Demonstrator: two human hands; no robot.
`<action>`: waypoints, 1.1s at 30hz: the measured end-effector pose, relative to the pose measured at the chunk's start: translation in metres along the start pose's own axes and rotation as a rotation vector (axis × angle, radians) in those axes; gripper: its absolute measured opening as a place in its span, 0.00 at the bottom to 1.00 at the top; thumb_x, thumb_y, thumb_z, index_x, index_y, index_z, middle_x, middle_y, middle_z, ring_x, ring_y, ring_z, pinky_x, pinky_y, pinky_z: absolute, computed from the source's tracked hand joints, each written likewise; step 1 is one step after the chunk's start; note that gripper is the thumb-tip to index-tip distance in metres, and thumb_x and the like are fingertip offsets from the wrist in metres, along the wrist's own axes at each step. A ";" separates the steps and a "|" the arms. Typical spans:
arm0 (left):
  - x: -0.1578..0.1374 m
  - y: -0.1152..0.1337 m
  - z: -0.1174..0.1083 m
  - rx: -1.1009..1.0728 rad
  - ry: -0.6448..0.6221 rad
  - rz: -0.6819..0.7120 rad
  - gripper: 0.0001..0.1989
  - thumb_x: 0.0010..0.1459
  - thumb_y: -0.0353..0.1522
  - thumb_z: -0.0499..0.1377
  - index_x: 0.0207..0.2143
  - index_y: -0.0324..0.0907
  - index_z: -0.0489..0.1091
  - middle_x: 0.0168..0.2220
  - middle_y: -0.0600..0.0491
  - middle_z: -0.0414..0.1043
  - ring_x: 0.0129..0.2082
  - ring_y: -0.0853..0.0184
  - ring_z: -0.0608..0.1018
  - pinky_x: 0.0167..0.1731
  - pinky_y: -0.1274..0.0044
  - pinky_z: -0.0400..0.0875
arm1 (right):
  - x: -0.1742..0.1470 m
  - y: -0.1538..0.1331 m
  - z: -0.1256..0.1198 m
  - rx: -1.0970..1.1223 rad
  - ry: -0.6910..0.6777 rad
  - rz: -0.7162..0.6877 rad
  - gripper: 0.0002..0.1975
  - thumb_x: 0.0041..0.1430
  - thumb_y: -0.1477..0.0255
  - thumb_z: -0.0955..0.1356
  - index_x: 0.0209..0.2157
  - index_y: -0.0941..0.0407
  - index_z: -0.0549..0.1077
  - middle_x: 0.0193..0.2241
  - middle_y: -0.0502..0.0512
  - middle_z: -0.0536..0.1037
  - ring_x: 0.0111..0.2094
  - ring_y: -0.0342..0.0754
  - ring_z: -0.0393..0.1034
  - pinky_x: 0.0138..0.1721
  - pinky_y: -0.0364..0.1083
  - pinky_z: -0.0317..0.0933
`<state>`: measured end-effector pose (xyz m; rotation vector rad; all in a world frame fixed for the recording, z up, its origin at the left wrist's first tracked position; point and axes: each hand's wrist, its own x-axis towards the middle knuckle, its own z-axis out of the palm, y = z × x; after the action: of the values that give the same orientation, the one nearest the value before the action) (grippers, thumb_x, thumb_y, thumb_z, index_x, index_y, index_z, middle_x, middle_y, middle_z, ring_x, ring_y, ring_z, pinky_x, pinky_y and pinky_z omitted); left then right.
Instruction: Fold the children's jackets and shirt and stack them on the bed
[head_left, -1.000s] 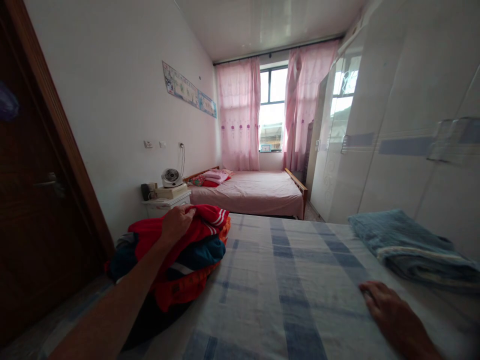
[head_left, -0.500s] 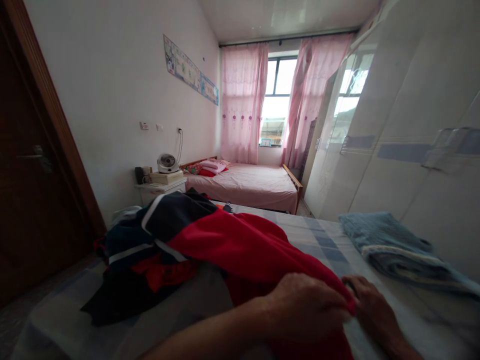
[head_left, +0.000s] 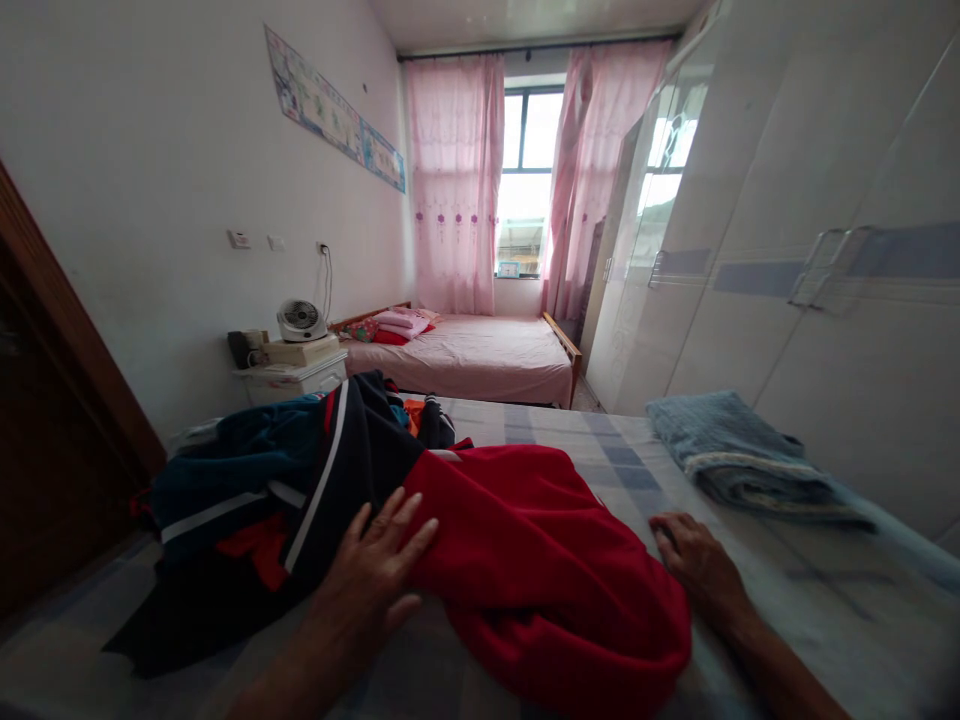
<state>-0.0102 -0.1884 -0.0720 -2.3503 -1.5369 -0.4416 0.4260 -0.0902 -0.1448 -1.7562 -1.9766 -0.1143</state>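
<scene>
A red and navy jacket (head_left: 525, 530) with white stripes lies on the near bed, its red part bunched toward me. My left hand (head_left: 375, 570) is over the jacket where navy meets red, fingers spread and holding nothing. Just beyond the jacket's right edge is my right hand (head_left: 697, 570), its fingers loosely bent near the red cloth with no gripped fold visible. Under and beside the jacket's navy part is a heap of dark clothes (head_left: 247, 450), with an orange-red piece (head_left: 259, 552) showing among them.
A folded blue towel (head_left: 739, 440) lies on the right of the checked bed sheet (head_left: 592, 430). A nightstand (head_left: 292, 380) with a small fan (head_left: 302, 319) stands beyond the clothes. Further back are a pink bed (head_left: 480, 355) and, on the right, white wardrobes (head_left: 780, 200).
My left hand has let go of the red cloth's near right end and moved left, fingers now spread. The red part has settled in a rounded bunch. The camera view has shifted.
</scene>
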 end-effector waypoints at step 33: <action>0.033 0.117 -0.013 -0.893 0.407 0.364 0.22 0.58 0.26 0.50 0.55 0.42 0.59 0.47 0.45 0.69 0.45 0.65 0.73 0.45 0.77 0.70 | -0.072 -0.144 -0.078 0.589 -0.123 0.006 0.18 0.61 0.61 0.60 0.41 0.54 0.76 0.34 0.53 0.80 0.34 0.51 0.75 0.33 0.45 0.71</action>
<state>0.1091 -0.2114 -0.0563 -2.7822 -0.7557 -1.6466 0.3157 -0.2096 -0.0693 -1.4015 -1.8324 0.5370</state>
